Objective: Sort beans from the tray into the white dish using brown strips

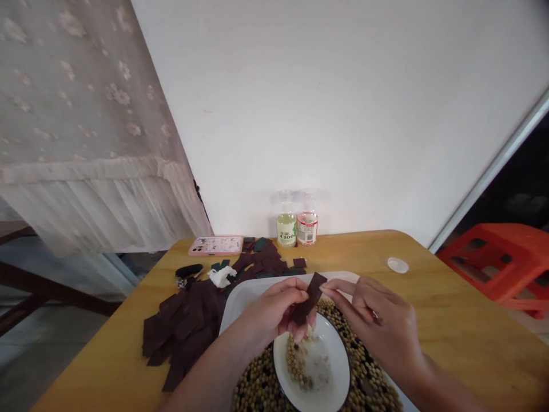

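My left hand (281,306) grips a dark brown strip (309,298) of cloth-like or paper-like material between thumb and fingers, tilted above a white bowl (343,372). Close to the strip's right edge, my right hand (377,320) has its thumb and forefinger pinched together. Whether they hold something tiny or only the strip's edge cannot be made out. Inside the bowl lie small tan, bead-like balls (295,360). The bowl rests among many tan and black balls (257,377) in a white tray (240,294), partly hidden by my forearms.
A heap of dark brown pieces (189,323) spreads left of the tray on the wooden table (450,320). Behind are a pink phone (215,245), crumpled tissue (221,277), black key fob (189,271) and two bottles (286,229). A white lid (398,265) lies right, near an orange stool (497,257).
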A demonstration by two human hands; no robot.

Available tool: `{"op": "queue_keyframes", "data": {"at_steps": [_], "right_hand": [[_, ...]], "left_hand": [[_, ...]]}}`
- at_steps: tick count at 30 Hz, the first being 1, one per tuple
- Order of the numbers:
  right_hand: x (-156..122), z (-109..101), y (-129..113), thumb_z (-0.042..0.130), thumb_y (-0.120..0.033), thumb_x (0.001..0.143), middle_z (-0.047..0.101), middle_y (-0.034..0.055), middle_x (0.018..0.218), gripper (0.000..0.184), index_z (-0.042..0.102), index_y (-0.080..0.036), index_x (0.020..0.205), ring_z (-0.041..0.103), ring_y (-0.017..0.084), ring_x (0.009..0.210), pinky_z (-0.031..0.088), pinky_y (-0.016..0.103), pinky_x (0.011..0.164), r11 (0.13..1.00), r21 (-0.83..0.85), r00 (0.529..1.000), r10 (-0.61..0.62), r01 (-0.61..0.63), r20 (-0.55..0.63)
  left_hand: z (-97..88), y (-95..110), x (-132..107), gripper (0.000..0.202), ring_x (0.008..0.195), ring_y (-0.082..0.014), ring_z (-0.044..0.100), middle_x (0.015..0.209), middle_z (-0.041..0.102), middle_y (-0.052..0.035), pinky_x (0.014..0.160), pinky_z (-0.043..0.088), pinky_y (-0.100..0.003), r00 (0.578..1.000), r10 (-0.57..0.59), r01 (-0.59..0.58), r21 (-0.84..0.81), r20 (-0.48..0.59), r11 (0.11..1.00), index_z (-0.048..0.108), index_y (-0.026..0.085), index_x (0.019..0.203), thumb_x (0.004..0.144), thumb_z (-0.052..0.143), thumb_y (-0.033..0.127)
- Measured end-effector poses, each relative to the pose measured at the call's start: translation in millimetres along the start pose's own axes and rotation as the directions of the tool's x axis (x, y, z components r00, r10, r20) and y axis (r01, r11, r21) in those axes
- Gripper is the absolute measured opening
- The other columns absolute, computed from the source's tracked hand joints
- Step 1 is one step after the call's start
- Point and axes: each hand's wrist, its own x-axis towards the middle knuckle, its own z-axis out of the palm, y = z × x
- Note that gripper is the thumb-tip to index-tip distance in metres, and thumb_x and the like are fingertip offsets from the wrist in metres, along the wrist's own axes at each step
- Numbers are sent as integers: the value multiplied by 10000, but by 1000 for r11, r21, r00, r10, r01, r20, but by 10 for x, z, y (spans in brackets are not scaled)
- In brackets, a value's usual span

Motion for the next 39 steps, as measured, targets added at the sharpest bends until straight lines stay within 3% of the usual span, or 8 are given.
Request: {"op": "queue_keyframes", "data": {"at_steps": [5, 10, 18, 23, 27, 32, 36, 39], "right_hand": [[19, -3, -3, 606, -179, 767, 655, 22, 653, 432, 246, -217, 531, 654, 149, 647, 486, 226, 514, 984, 78, 985, 163, -158, -53], [3, 31, 22, 596, -223, 766, 671, 33, 659, 412, 238, -235, 563, 685, 203, 773, 536, 243, 556, 918, 208, 939, 344, -339, 15], [2, 23, 46, 578, -250, 771, 675, 40, 700, 383, 247, -233, 579, 677, 199, 773, 518, 284, 616, 912, 175, 929, 360, -370, 85], [-10, 49, 75, 572, -275, 779, 682, 48, 739, 377, 238, -238, 610, 664, 205, 819, 518, 321, 666, 876, 207, 896, 397, -435, 201], [-21, 75, 94, 573, -270, 775, 685, 60, 741, 382, 229, -242, 611, 667, 186, 724, 529, 313, 608, 828, 262, 863, 433, -495, 262], [-6, 76, 17, 581, -273, 769, 697, 58, 743, 399, 217, -239, 610, 653, 166, 668, 504, 280, 576, 837, 239, 853, 410, -493, 324], [13, 62, -74, 576, -264, 763, 699, 33, 712, 392, 222, -235, 597, 657, 168, 682, 479, 253, 553, 863, 203, 848, 364, -463, 384], [4, 51, -72, 578, -265, 765, 696, 30, 714, 392, 228, -235, 590, 663, 170, 706, 479, 244, 558, 863, 215, 859, 367, -458, 357]], "left_hand": [[-18, -12, 12, 98, 405, -92, 535, 651, 637, -48, 390, 378, -184, 999, 7, -7, 13, -40, 1000, 448, 160, 804, 731, 460, 224], [-13, -12, 16, 93, 394, -84, 511, 631, 624, -36, 388, 381, -189, 997, 17, -13, 62, -70, 998, 451, 161, 798, 731, 457, 225], [17, 40, -10, 149, 379, -37, 411, 653, 639, -33, 377, 282, -169, 995, 13, 7, 186, -102, 983, 512, 148, 812, 732, 520, 274], [14, 50, -15, 105, 344, -27, 352, 536, 607, 3, 375, 241, -170, 995, 53, -29, 246, -88, 969, 524, 156, 758, 692, 543, 236], [-14, 56, 0, 179, 359, -41, 401, 502, 561, 32, 385, 296, -174, 977, 112, -59, 277, -180, 959, 539, 151, 772, 667, 611, 276], [-79, 38, 43, 339, 436, -75, 495, 548, 577, 31, 445, 385, -195, 932, 190, -142, 171, -308, 975, 521, 154, 879, 642, 690, 328], [-109, 11, 67, 268, 436, -53, 458, 519, 525, 42, 454, 366, -179, 931, 222, -187, 142, -289, 972, 507, 152, 697, 676, 672, 361], [-103, 10, 62, 324, 393, -46, 377, 444, 424, 72, 429, 334, -183, 938, 237, -196, 178, -251, 964, 434, 173, 590, 703, 637, 399]]}}
